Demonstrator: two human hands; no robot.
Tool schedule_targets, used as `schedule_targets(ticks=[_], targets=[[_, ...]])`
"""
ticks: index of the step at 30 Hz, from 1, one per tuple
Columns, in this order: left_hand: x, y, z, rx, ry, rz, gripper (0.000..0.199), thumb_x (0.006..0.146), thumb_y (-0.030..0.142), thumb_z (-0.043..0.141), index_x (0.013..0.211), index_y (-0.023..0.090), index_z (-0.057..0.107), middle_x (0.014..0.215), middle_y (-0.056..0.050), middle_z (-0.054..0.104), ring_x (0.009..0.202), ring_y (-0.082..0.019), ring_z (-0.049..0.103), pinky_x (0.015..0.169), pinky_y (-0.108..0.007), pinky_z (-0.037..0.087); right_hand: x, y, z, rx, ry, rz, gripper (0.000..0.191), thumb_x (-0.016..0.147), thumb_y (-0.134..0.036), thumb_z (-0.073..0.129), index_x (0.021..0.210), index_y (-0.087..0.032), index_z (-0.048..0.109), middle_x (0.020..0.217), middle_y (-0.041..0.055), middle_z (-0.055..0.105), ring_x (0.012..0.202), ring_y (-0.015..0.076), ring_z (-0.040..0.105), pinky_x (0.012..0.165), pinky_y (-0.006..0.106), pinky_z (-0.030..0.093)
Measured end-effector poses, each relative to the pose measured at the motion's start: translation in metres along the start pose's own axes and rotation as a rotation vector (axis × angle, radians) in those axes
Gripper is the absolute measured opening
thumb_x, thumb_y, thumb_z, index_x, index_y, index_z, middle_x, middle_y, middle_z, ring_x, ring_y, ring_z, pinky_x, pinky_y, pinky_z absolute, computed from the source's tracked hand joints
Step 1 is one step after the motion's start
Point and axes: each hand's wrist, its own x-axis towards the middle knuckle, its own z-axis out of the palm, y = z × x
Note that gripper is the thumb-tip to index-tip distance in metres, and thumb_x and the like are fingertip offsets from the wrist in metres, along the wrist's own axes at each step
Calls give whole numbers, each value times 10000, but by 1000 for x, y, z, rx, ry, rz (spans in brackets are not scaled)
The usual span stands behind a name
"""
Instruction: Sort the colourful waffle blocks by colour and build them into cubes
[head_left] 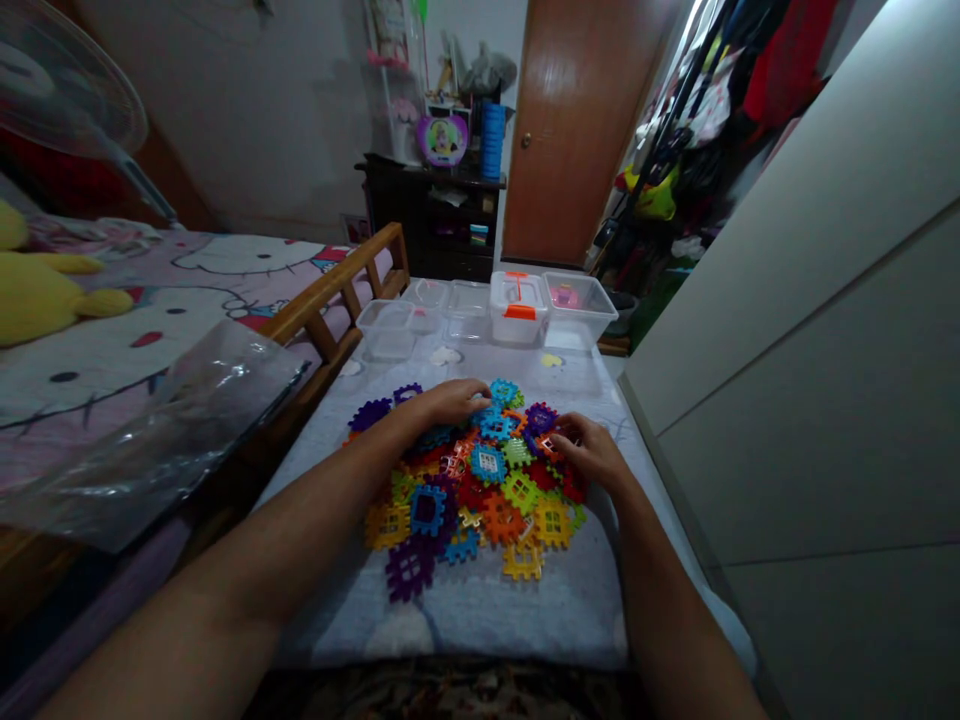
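Plastic tiles (480,490) heap before you. Your left hand (450,403) lies at 12 o'clock, your right hand (589,450) at 3 o'clock, fingers (471,392) together; you cannot tell if they clamp a tile.

The head camera looks forward and down, close above a heap of multicoloured plastic tiles (480,480). It faces a brown wooden door (574,130) beyond that heap.

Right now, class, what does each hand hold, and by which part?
Cannot be told: the left hand and right hand rest on the plastic tiles, hiding any grip.
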Motion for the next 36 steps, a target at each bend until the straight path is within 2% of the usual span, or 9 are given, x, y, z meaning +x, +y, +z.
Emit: schedule_targets(ticks=[4, 7, 10, 13, 15, 17, 24, 32, 36], targets=[[-46, 1, -21, -146, 117, -5, 485, 913, 480, 432, 1234, 190, 651, 1271, -87, 676, 1167, -265, 610, 1029, -358, 447, -5, 2, 5, 151, 33, -8, 241, 828, -377, 595, 953, -190, 683, 866, 51, 725, 779, 208, 658, 727, 334, 518], [-90, -15, -25, -191, 253, -87, 544, 915, 580, 417, 1231, 201, 648, 1255, -77, 677, 1147, -275, 620, 1031, -366, 453, -5, 6, 9, 210, 106, 19, 236, 839, -379, 575, 939, -196, 685, 849, 44, 720, 769, 212, 657, 724, 338, 525], [-128, -44, -10, -161, 470, -222, 544, 898, 618, 431, 1173, 209, 660, 1243, -71, 676, 1163, -273, 611, 1056, -362, 440, -1, 12, 11, 146, 215, -18, 216, 840, -352, 557, 929, -203, 687, 884, 56, 711, 799, 223, 648, 759, 362, 528], [-152, -73, 13, -105, 624, -409, 559, 878, 621, 392, 1085, 184, 673, 1218, -110, 680, 1167, -294, 608, 1076, -400, 428, 8, 18, 14, 45, 257, -136, 274, 797, -222, 527, 1002, -229, 709, 1100, 79, 705, 1049, 255, 623, 934, 431, 503], [-159, -83, 26, -102, 668, -505, 578, 875, 620, 366, 1065, 169, 672, 1202, -136, 682, 1158, -304, 616, 1068, -415, 434, 15, 22, 16, 3, 241, -202, 415, 737, -116, 486, 1053, -247, 722, 1250, 69, 671, 1212, 252, 555, 1071, 476, 424], [-159, -85, 35, -143, 677, -546, 588, 877, 620, 370, 1101, 163, 663, 1206, -140, 681, 1146, -299, 624, 1053, -422, 449, 20, 25, 17, -24, 216, -228, 504, 698, -61, 460, 1079, -250, 730, 1317, 61, 647, 1261, 243, 525, 1128, 493, 367], [-149, -69, 44, -301, 663, -462, 637, 843, 627, 475, 1257, 160, 604, 1214, -120, 675, 1102, -289, 643, 994, -424, 503, 22, 23, 15, -36, 52, -257, 402, 784, -98, 484, 1046, -262, 741, 1169, 48, 719, 1127, 240, 606, 1068, 462, 417], [-153, -68, 44, -431, 654, -423, 660, 800, 649, 534, 1242, 167, 626, 1259, -108, 659, 1142, -303, 623, 1047, -431, 462, 21, 20, 10, -46, 93, -206, 224, 775, -158, 586, 897, -248, 752, 1003, 68, 726, 1019, 253, 604, 996, 442, 435], [-155, -72, 44, -572, 710, -410, 669, 751, 693, 596, 1178, 183, 672, 1271, -107, 671, 1173, -317, 617, 1050, -415, 464, 20, 23, 8, 111, 208, -184, 168, 808, -287, 601, 883, -241, 744, 985, 62, 718, 991, 248, 624, 949, 420, 457]])
